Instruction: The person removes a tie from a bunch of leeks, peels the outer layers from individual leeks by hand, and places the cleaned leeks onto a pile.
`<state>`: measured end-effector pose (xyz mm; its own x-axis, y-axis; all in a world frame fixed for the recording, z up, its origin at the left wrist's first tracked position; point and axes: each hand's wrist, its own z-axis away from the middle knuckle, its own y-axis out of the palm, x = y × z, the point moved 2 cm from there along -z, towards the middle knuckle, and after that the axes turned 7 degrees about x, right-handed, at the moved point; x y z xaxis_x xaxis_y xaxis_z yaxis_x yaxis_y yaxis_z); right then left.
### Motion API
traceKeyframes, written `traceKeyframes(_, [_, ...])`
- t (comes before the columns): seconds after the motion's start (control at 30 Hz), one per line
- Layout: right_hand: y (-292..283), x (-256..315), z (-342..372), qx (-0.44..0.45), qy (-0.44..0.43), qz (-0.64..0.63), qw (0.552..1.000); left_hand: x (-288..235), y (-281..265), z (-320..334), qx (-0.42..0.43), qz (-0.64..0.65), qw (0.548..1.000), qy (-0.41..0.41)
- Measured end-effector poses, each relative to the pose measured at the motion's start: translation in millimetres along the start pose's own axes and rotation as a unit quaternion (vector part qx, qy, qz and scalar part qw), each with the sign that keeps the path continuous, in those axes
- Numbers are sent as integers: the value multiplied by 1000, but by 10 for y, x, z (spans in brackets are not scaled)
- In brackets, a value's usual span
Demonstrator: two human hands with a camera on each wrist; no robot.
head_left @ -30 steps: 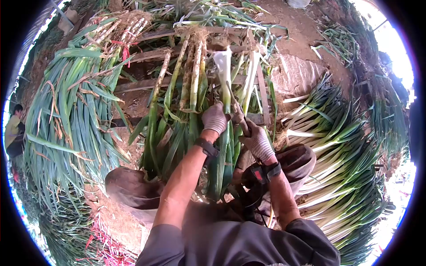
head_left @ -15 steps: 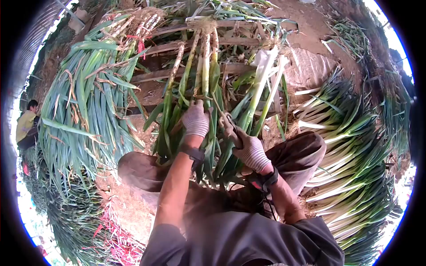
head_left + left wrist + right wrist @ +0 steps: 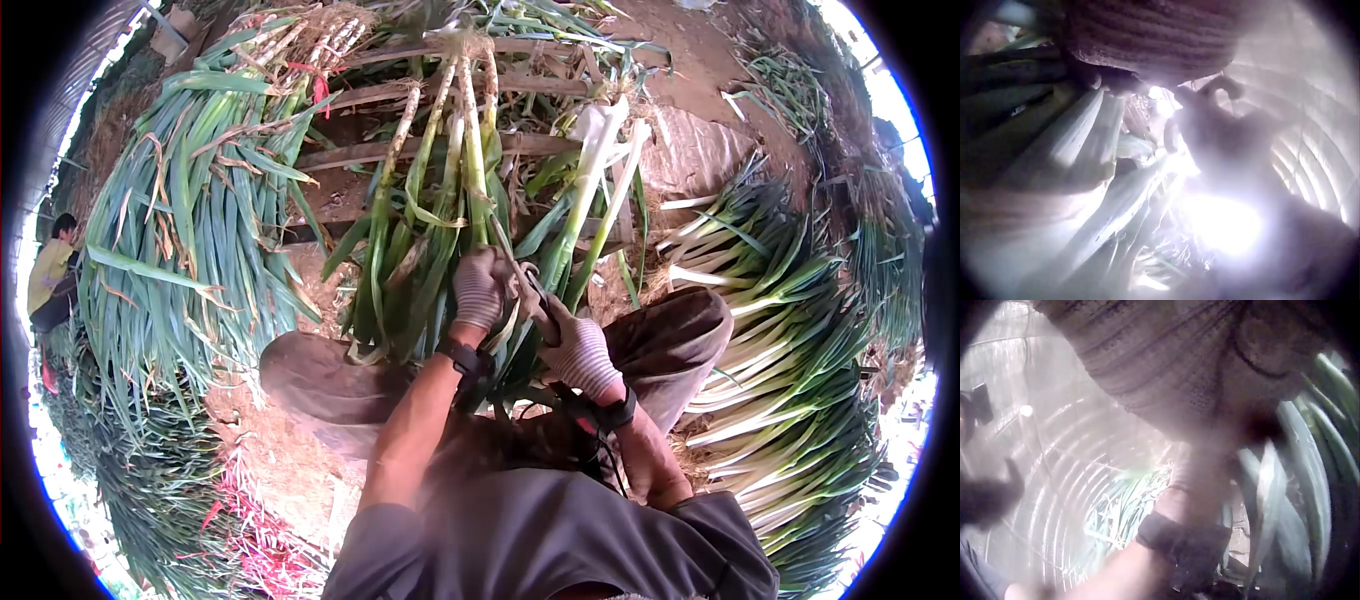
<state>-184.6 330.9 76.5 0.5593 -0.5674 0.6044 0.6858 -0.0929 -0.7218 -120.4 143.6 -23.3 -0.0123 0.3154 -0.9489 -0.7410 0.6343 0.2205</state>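
Note:
In the head view my gloved left hand grips the leafy part of a leek, whose soil-stained stalk points away from me. My gloved right hand holds a gun-like tool with a long thin front end, angled up and left beside that stalk. Left of it lie several unpeeled leeks, roots outward. Just right are cleaner leeks with white stalks. The left wrist view has the striped glove above leaves; in the right wrist view the glove hides the fingers.
Wooden slats support the leeks over bare soil. A big heap of leafy leeks lies left, and a long row of white-stalked leeks lies right. Red strips are at lower left. Another person is at the far left.
The white-stalked leek in my left hand was laid to the right. The left hand moved left to the unpeeled leeks, then back right with one; the tool came alongside it.

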Motion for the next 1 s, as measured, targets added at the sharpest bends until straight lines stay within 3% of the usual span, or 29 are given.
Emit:
traceKeyframes(0.03, [39, -2, -23, 3, 6, 9, 1000, -7, -84, 7, -34, -164, 983, 80])
traceKeyframes(0.07, [66, 8, -88, 5, 10, 18, 1000, -107, -99, 26, -68, -322, 931, 158])
traceKeyframes(0.1, [80, 24, -145, 8, 14, 29, 999, -202, -75, 80, -86, -304, 934, 167])
traceKeyframes(0.23, [32, 148, -268, 11, 25, 31, 999, -66, -155, -75, -82, -382, 916, 97])
traceKeyframes(0.37, [64, 91, -519, -11, 17, 47, 999, -301, -43, -43, -73, -538, 838, 54])
traceKeyframes(0.5, [25, 112, -835, -16, 18, 66, 998, -387, -57, -56, -4, -561, 828, 6])
traceKeyframes(0.6, [-72, 211, -1000, -22, 11, 74, 997, -379, -65, -198, -16, -599, 799, -45])
traceKeyframes(1.0, [-278, 360, -1885, -59, 8, 65, 996, -422, -66, -258, -5, -578, 813, -62])
